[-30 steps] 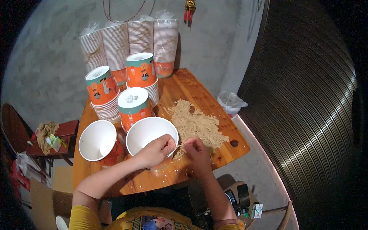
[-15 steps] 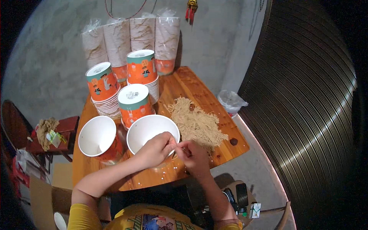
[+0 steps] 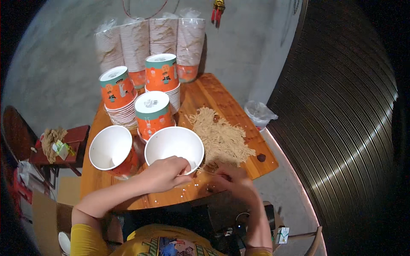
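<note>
A large white-lined paper bucket tilts toward me at the near side of the wooden table. My left hand is closed on its near right rim, with fingers inside and the thumb outside. From that rim a short tan cord runs to my right hand, which pinches its end and is partly blurred by motion. A pile of tan cords lies just beyond my right hand. To the left, a second open orange paper bucket leans with its mouth toward me.
Upside-down bucket stacks stand behind the open ones. Several tall plastic-wrapped stacks line the wall. A dark round object sits near the right edge of the wooden table. Left stands a red-brown chair; right, a ribbed shutter.
My right hand has moved away from my left, to the right and nearer me, drawing the cord out between them. My left hand stays at the bucket's rim.
</note>
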Available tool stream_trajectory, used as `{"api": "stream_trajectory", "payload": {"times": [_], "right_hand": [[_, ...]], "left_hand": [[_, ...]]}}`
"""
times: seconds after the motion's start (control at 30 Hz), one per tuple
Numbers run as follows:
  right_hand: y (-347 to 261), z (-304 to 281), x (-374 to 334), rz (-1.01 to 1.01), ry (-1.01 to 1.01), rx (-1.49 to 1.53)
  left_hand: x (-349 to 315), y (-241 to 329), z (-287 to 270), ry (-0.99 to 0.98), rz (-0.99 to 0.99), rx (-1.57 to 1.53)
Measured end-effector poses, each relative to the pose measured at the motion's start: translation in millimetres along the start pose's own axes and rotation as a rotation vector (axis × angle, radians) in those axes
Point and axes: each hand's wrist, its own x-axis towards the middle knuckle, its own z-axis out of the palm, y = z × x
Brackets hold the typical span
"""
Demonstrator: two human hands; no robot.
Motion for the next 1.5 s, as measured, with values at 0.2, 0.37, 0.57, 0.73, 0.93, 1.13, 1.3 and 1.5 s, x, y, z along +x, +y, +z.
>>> {"api": "stream_trajectory", "payload": {"times": [0.2, 0.37, 0.57, 0.73, 0.93, 1.13, 1.3, 1.5], "right_hand": [[-29, 1, 32, -0.086, 0.073, 0.069], [-41, 30, 72, -0.004, -0.161, 0.222], [-24, 62, 99, -0.584, 0.134, -0.532], [-34, 68, 99, -0.435, 0.109, -0.492], [-40, 69, 104, -0.283, 0.037, -0.539], [-41, 74, 104, -0.262, 0.029, -0.607], [-29, 80, 113, -0.275, 0.141, -0.651], [-28, 83, 119, -0.29, 0.064, -0.703]], "left_hand": [[-32, -14, -8, 0.054, 0.171, 0.175], [-51, -19, -7, 0.155, 0.198, 0.117], [-49, -12, 6, 0.277, 0.018, -0.074], [-30, 3, 15, 0.477, -0.198, -0.059], [-24, -2, 21, 0.511, -0.081, 0.191], [-18, -15, 3, 0.245, -0.158, -0.096], [-20, -12, -10, 0.065, -0.075, -0.157], [-32, -20, -10, 0.113, 0.227, 0.124]]}}
